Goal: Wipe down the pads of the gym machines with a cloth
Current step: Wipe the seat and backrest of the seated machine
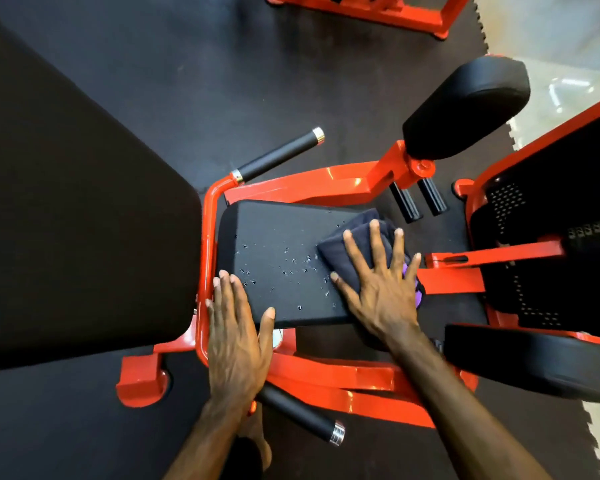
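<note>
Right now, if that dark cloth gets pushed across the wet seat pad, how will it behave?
Probably floppy: the cloth lies in soft folds under the right hand. It may bunch at its leading edge. Droplets on the seat pad should let it glide.

No legible text or labels anywhere

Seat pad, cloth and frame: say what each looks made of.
Seat pad: black vinyl or leatherette, matte, fine-grained; water droplets bead on it instead of soaking in.
Cloth: dark soft fabric, perhaps microfibre; it folds in thick layers under the right hand.
Frame: metal tubing, glossy orange-red paint with sharp highlights.
</note>
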